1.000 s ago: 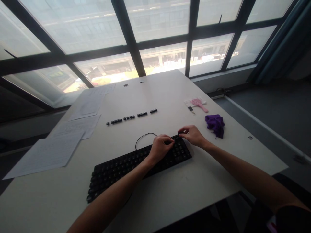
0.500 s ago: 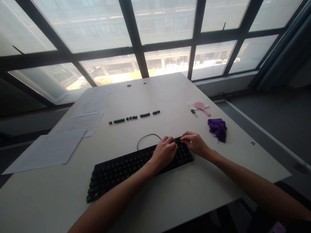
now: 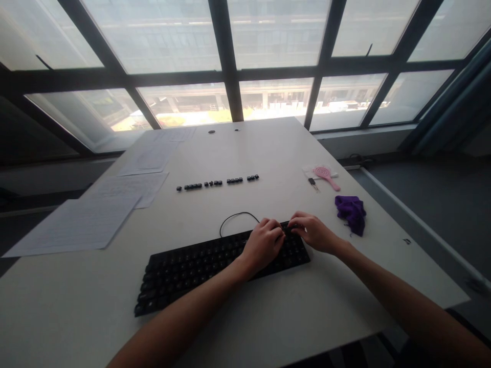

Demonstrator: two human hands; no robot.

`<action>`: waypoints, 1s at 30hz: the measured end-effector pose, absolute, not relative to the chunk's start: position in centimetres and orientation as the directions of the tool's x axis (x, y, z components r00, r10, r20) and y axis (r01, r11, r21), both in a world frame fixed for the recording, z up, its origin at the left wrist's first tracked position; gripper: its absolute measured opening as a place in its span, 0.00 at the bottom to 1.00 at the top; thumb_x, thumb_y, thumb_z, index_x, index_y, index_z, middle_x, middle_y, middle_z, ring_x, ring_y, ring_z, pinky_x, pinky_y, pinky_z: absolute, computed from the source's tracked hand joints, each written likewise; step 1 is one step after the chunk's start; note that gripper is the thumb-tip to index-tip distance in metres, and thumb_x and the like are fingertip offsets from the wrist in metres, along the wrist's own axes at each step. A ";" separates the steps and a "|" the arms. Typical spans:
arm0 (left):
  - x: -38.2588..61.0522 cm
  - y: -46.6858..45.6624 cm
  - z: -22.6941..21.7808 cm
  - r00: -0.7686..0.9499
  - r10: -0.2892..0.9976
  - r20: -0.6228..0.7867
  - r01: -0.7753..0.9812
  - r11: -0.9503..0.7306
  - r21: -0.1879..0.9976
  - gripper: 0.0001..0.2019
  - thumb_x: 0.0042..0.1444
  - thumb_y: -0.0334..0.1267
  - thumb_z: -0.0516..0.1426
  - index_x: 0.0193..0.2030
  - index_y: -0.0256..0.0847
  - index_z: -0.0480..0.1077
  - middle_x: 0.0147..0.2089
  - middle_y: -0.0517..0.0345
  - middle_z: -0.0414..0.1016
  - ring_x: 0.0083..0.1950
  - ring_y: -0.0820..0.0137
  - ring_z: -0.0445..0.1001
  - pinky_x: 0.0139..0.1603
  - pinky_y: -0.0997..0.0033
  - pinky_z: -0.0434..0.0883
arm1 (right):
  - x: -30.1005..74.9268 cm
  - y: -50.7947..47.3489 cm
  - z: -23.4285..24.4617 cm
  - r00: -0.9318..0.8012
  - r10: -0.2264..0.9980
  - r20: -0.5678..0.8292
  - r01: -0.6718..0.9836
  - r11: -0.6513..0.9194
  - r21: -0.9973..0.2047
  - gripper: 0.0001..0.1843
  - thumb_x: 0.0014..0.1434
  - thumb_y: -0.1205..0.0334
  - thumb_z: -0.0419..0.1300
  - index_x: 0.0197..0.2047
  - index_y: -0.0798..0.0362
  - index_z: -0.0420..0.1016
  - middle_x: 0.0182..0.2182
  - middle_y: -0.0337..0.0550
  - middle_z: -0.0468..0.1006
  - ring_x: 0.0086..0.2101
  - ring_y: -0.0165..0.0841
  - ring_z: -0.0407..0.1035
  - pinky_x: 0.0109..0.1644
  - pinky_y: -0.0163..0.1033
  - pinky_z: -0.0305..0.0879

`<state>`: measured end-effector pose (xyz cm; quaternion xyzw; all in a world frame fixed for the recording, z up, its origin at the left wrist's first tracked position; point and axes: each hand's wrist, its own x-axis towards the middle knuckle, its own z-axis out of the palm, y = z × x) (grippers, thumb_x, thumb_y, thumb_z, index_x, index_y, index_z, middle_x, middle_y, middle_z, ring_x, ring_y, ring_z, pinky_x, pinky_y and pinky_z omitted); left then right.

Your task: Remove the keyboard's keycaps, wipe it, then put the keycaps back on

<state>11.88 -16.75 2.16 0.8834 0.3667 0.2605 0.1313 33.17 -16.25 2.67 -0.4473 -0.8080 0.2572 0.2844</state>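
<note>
A black keyboard (image 3: pixel 199 263) lies slanted on the table in front of me, its cable (image 3: pixel 226 221) curving out behind it. Over its right part bends my left hand (image 3: pixel 265 240), fingers curled and pressed together at the far edge. My right hand (image 3: pixel 312 232) comes in from the right, thumb and fingers pinched at the keyboard's far right corner. The fingers hide whatever is between them. Beyond the keyboard, several loose black keycaps (image 3: pixel 193 187) stand in a row of small groups.
White papers (image 3: pixel 76 225) overlap along the table's left side. At the right lie a purple cloth (image 3: pixel 351 213), a pink round-headed brush (image 3: pixel 324 174) and a small black tool with metal prongs (image 3: pixel 312 182). Windows (image 3: pixel 276 99) rise behind the white table (image 3: pixel 268 148).
The camera view has turned slightly, shifting most things a little to the right. Both hands stay at the keyboard's far right part; the right fingers have bent a little more.
</note>
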 end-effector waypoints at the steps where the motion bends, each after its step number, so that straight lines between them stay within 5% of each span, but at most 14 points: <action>1: 11.9 -16.7 2.1 0.594 0.718 0.362 0.580 -0.695 0.426 0.07 0.64 0.33 0.56 0.36 0.41 0.75 0.43 0.53 0.75 0.47 0.63 0.69 0.51 0.61 0.72 | 33.0 -16.4 2.8 -0.445 0.869 0.216 0.590 0.466 -0.659 0.10 0.62 0.72 0.58 0.41 0.52 0.79 0.39 0.45 0.77 0.38 0.35 0.72 0.44 0.38 0.66; 10: 11.8 -16.7 2.1 0.603 0.722 0.339 0.575 -0.688 0.443 0.06 0.64 0.33 0.56 0.37 0.41 0.75 0.43 0.53 0.74 0.48 0.62 0.69 0.52 0.60 0.71 | 32.3 -15.8 3.6 -0.448 0.887 0.114 0.697 0.426 -0.576 0.09 0.59 0.72 0.61 0.32 0.52 0.81 0.35 0.44 0.78 0.33 0.33 0.72 0.39 0.36 0.64; 15: 11.8 -16.8 2.8 0.631 0.714 0.303 0.592 -0.696 0.405 0.09 0.65 0.34 0.54 0.49 0.42 0.72 0.45 0.51 0.74 0.48 0.61 0.68 0.51 0.59 0.71 | 32.7 -15.5 4.2 -0.531 0.842 0.096 0.660 0.482 -0.576 0.13 0.59 0.73 0.58 0.30 0.52 0.82 0.36 0.44 0.78 0.33 0.33 0.72 0.41 0.36 0.64; 23: 11.8 -17.1 2.8 0.661 0.688 0.299 0.593 -0.724 0.353 0.16 0.63 0.40 0.58 0.58 0.47 0.68 0.50 0.51 0.73 0.50 0.59 0.68 0.52 0.56 0.69 | 33.7 -16.4 3.3 -0.363 0.923 0.130 0.591 0.336 -0.733 0.14 0.56 0.73 0.61 0.45 0.51 0.80 0.36 0.43 0.80 0.34 0.34 0.74 0.42 0.38 0.70; 30: 11.8 -16.9 2.4 0.685 0.665 0.298 0.592 -0.746 0.306 0.14 0.64 0.40 0.57 0.56 0.48 0.72 0.50 0.51 0.72 0.50 0.59 0.68 0.51 0.57 0.70 | 34.4 -16.1 1.9 -0.277 0.953 0.123 0.482 0.249 -0.840 0.05 0.57 0.65 0.63 0.37 0.53 0.81 0.36 0.44 0.81 0.34 0.35 0.76 0.42 0.40 0.73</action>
